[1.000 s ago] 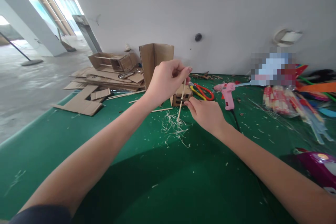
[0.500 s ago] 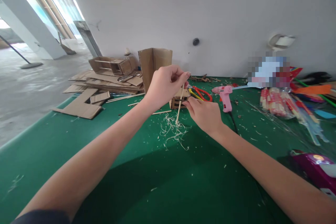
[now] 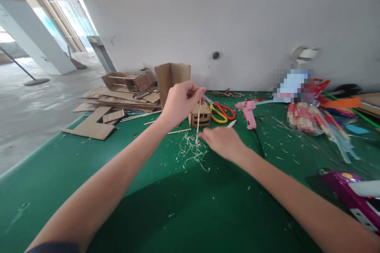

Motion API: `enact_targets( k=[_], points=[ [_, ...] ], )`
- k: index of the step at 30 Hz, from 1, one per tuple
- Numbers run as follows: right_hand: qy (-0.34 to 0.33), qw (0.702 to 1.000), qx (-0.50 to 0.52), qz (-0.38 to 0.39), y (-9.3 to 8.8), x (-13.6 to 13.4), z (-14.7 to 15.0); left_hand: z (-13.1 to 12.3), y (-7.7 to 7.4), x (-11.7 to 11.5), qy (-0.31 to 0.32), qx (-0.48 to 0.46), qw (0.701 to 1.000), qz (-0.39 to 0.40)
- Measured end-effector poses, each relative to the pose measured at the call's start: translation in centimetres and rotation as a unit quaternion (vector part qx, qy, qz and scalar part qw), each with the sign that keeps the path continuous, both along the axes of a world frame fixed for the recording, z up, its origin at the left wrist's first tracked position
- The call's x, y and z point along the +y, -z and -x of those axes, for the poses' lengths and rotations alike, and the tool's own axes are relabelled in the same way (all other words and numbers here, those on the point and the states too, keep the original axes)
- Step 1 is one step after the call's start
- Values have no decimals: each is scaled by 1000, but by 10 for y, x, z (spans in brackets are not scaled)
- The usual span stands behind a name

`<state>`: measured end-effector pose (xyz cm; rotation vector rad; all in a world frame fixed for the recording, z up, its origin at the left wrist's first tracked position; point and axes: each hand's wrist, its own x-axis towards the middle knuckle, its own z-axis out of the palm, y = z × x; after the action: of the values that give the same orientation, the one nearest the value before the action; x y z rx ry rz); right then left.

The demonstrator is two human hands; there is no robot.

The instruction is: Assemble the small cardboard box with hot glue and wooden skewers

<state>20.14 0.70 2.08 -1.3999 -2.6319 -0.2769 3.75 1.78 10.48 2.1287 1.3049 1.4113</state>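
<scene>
My left hand point(image 3: 184, 101) pinches the top of a thin wooden stick point(image 3: 198, 120), which stands nearly upright with its lower end over a heap of curled shavings point(image 3: 194, 154). Closed beside that lower end is my right hand point(image 3: 222, 142). It grips a slim knife-like tool point(image 3: 232, 123), whose pale end sticks out behind the fingers; its blade is hidden. Just behind the stick sits a small cardboard box point(image 3: 202, 116) with cut-out openings. Scissors point(image 3: 221, 111) with red and yellow handles lie to the right of the box.
A pink glue gun point(image 3: 248, 114) rests on the green table point(image 3: 142, 205), its cord trailing forward. Cardboard sheets point(image 3: 97, 124) and a cardboard model point(image 3: 127, 82) are at the left. Packaged sticks point(image 3: 303, 116) and a purple device point(image 3: 347, 193) stand at the right.
My right hand has slid down along the stick to near its lower end. The stick is now more upright, and the pale tool end shows. The view has tilted up slightly.
</scene>
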Motion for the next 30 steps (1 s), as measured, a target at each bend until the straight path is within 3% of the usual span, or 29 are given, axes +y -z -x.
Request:
enact_targets(
  k=[6, 10, 17, 22, 26, 30],
  points=[
    [7, 988, 76, -133, 10, 6, -2, 1, 2, 1, 6, -8, 1000, -3],
    [13, 982, 90, -164, 7, 11, 0, 1, 1, 2, 1, 5, 1000, -4],
    [24, 994, 52, -89, 0, 7, 1, 2, 2, 2, 4, 7, 1000, -15],
    [-25, 999, -27, -13, 15, 2, 0, 2, 0, -1, -1, 11, 1000, -10],
    [-22, 995, 19, -100, 24, 4, -3, 2, 0, -2, 2, 5, 1000, -3],
    [-3, 979, 86, -185, 16, 10, -2, 3, 0, -1, 20, -3, 1000, 2]
  ],
)
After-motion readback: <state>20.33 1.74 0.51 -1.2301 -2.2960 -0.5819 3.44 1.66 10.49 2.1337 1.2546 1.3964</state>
